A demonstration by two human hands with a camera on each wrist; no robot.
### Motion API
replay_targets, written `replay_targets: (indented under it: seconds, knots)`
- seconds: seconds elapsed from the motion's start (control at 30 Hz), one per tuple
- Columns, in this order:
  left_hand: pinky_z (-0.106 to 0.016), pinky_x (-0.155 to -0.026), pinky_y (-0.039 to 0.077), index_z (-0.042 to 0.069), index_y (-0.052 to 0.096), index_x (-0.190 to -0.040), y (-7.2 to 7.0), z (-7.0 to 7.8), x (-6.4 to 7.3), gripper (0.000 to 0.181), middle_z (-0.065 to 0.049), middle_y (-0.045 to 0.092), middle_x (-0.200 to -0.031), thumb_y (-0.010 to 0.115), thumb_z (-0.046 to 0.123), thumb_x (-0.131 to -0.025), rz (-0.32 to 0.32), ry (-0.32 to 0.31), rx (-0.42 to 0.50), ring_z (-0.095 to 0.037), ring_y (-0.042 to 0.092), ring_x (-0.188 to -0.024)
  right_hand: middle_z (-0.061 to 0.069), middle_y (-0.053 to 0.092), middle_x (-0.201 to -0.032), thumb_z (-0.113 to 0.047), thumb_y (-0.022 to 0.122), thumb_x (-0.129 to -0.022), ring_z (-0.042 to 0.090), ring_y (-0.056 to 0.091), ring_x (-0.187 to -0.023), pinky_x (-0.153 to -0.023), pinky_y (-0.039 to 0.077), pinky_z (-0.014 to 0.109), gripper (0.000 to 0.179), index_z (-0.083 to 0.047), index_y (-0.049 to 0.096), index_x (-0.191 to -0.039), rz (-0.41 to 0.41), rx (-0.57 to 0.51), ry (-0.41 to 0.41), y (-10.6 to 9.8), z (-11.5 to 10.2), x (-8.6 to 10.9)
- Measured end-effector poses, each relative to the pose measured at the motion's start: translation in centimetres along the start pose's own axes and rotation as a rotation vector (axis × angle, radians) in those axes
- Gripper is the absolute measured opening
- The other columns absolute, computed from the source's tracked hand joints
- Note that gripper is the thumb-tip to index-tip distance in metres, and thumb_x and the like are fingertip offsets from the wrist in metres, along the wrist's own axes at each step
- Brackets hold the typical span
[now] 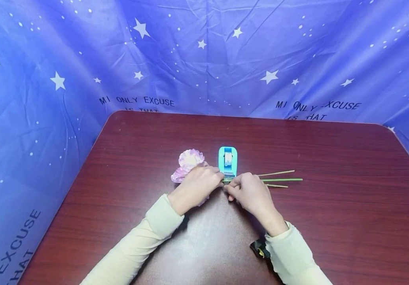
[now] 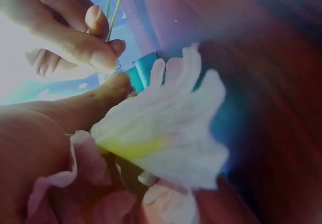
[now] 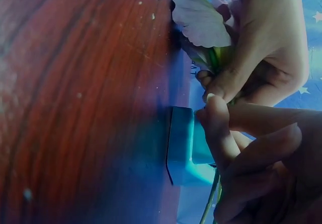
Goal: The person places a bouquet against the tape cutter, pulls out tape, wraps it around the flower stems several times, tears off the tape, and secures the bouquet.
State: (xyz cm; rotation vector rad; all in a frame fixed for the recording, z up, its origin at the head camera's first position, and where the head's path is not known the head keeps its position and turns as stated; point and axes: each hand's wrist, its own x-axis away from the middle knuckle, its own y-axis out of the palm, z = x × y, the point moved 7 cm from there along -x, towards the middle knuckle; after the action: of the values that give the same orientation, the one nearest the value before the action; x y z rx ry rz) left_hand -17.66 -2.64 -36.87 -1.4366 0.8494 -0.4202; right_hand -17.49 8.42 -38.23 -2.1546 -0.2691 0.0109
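Note:
My left hand grips several artificial flowers just below their heads, with the pale pink-purple blossoms to its left. The green stems run rightward out of this grip and fan apart beyond my right hand. Thumb and fingers of the right hand pinch at the stems, right beside the left fingertips. In the right wrist view the two hands meet below a pale blossom. Just behind the hands stands a turquoise tape dispenser with a roll in it. The pinched spot itself is mostly hidden by fingers.
A dark red wood-grain table lies under everything. Around its back and left side hangs a blue curtain with white stars and lettering. A black strap device sits at the right wrist.

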Motion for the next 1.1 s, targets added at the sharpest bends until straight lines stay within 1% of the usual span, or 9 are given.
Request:
replay_targets:
  seconds: [0.17, 0.4, 0.53, 0.63, 0.77, 0.93, 1.1]
  knots:
    - [-0.029, -0.071, 0.053, 0.018, 0.068, -0.083, -0.1, 0.1, 0.0, 0.011, 0.006, 0.066, -0.081, 0.068, 0.008, -0.086, 0.001, 0.01, -0.02, -0.01, 0.063, -0.076, -0.015, 0.063, -0.055, -0.025, 0.074, -0.087, 0.007, 0.056, -0.054, -0.048, 0.042, 0.031, 0.022, -0.021, 0.073, -0.065, 0.075, 0.092, -0.011, -0.2, -0.3, -0.1]
    - [-0.028, -0.072, 0.053, 0.018, 0.069, -0.085, -0.4, 0.2, 0.1, 0.01, 0.005, 0.067, -0.083, 0.072, 0.009, -0.082, 0.018, 0.037, -0.07, -0.011, 0.064, -0.075, -0.013, 0.06, -0.051, -0.027, 0.074, -0.086, 0.014, 0.059, -0.053, -0.044, 0.041, 0.034, 0.025, -0.023, 0.072, -0.061, 0.159, 0.169, -0.028, -0.5, -0.8, 0.0]
    - [-0.026, -0.074, 0.052, 0.018, 0.07, -0.088, -0.6, 0.5, 0.1, 0.012, 0.006, 0.067, -0.083, 0.074, 0.008, -0.081, 0.02, 0.049, -0.101, -0.009, 0.064, -0.076, -0.011, 0.061, -0.052, -0.031, 0.076, -0.085, 0.019, 0.063, -0.054, -0.044, 0.042, 0.037, 0.023, -0.024, 0.074, -0.063, 0.203, 0.199, -0.027, -0.9, -1.0, 0.2]
    - [-0.026, -0.075, 0.052, 0.018, 0.071, -0.089, -0.6, 0.8, 0.0, 0.014, 0.006, 0.066, -0.084, 0.074, 0.008, -0.081, 0.021, 0.058, -0.107, -0.009, 0.063, -0.076, -0.009, 0.059, -0.052, -0.031, 0.078, -0.083, 0.022, 0.06, -0.051, -0.043, 0.043, 0.038, 0.024, -0.023, 0.071, -0.061, 0.248, 0.23, -0.033, -1.3, -1.1, 0.4]
    - [-0.026, -0.073, 0.053, 0.018, 0.071, -0.09, -0.4, 0.9, -0.1, 0.012, 0.007, 0.066, -0.082, 0.073, 0.008, -0.083, 0.025, 0.056, -0.107, -0.008, 0.063, -0.076, -0.003, 0.054, -0.051, -0.029, 0.08, -0.078, 0.023, 0.052, -0.045, -0.041, 0.041, 0.039, 0.028, -0.021, 0.064, -0.056, 0.328, 0.275, -0.061, -1.7, -1.1, 0.6]
    - [-0.025, -0.068, 0.053, 0.019, 0.071, -0.086, -0.3, 0.8, 0.0, 0.01, 0.006, 0.063, -0.078, 0.071, 0.009, -0.084, 0.048, 0.051, -0.117, -0.008, 0.062, -0.071, -0.001, 0.053, -0.05, -0.026, 0.08, -0.075, 0.025, 0.052, -0.043, -0.038, 0.037, 0.039, 0.035, -0.02, 0.054, -0.052, 0.391, 0.313, -0.11, -1.9, -1.4, 0.7]
    - [-0.025, -0.063, 0.051, 0.019, 0.068, -0.079, -0.6, 0.7, 0.1, 0.011, 0.007, 0.059, -0.072, 0.068, 0.013, -0.089, 0.09, 0.039, -0.087, -0.009, 0.059, -0.065, -0.001, 0.048, -0.052, -0.022, 0.08, -0.075, 0.024, 0.048, -0.043, -0.038, 0.032, 0.035, 0.034, -0.016, 0.049, -0.06, 0.427, 0.323, -0.156, -2.0, -1.7, 0.9]
